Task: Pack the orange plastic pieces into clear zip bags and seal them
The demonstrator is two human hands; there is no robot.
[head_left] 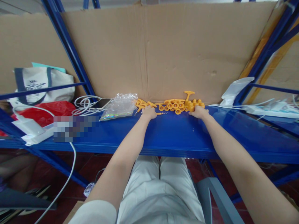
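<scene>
A row of yellow plastic parts lies on the blue shelf along the back. At its left end is a pile of yellow T-shaped handles [140, 104]. My left hand [149, 112] rests at that pile with fingers curled in; what lies under them is hidden. Near it a yellow screw-like piece [159, 114] lies on the shelf. Several yellow cup-shaped pieces [175, 106] are stacked in the middle, with one T-shaped handle [188, 95] standing upright above. At the right end, my right hand [199, 112] closes round yellow cylindrical pieces [194, 103].
Left of the parts lie a clear plastic bag [119, 107] with colourful contents, a coiled white cable [87, 105] and a white power strip [44, 133]. A tote bag [46, 82] and red plastic [49, 112] sit farther left. Cardboard [187, 49] walls the back.
</scene>
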